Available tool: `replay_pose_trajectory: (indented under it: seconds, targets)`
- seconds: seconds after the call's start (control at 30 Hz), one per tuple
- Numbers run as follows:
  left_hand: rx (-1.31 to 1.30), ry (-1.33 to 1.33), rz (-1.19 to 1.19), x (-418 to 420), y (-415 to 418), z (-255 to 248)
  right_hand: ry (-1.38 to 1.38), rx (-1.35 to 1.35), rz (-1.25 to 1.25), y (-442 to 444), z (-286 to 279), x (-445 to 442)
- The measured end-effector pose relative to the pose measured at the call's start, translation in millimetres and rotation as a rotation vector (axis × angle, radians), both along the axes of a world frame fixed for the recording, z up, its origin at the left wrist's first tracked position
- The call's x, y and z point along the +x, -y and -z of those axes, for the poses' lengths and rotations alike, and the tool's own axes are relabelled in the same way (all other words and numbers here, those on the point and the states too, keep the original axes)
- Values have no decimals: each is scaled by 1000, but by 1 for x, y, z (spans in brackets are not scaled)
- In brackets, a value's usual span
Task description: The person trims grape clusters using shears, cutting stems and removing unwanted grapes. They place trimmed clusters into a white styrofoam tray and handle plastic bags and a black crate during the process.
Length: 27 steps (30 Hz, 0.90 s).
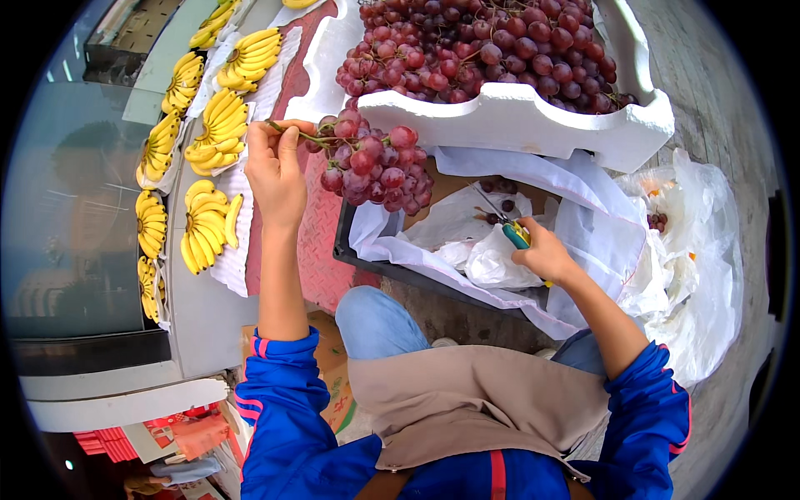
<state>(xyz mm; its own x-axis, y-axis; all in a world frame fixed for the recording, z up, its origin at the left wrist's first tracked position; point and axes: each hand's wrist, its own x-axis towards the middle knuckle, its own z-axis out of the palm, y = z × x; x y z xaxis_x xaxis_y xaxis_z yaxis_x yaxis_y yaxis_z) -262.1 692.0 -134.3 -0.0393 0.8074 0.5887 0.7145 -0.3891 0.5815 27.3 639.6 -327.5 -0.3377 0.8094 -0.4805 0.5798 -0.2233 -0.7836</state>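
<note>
My left hand [278,169] pinches the green stem of a bunch of red grapes [375,162], which hangs out to the right, beside the near edge of a white foam box [519,122]. More red grapes [531,44] are heaped in that box. Lower right, my right hand [542,251] holds small scissors with green and yellow handles [515,234], their blades pointing up and left. They are over a dark crate [400,270] lined with white cloth, where crumpled white paper [497,259] and some loose grapes [507,205] lie.
Banana bunches [209,225] lie on white padding along a ledge at the left, beside a glass pane [69,250]. A clear plastic bag [700,281] of scraps stands right of the crate. A cardboard box [337,375] is by my left knee.
</note>
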Motion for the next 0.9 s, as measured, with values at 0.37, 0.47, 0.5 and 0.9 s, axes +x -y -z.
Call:
replay_pose_trajectory:
  seconds: [0.37,0.47,0.5,0.9]
  targets:
    - [-94,-220,1,20,-4,-70,-400,-6,281,16,5,24]
    - [-128,-46,59,23,-4,-75,-525,-34,302,17,9,25]
    - [-133,17,89,25,-5,-75,-545,-46,306,17,12,27]
    - [-264,169,-8,42,1,-75,-549,127,127,12,20,17]
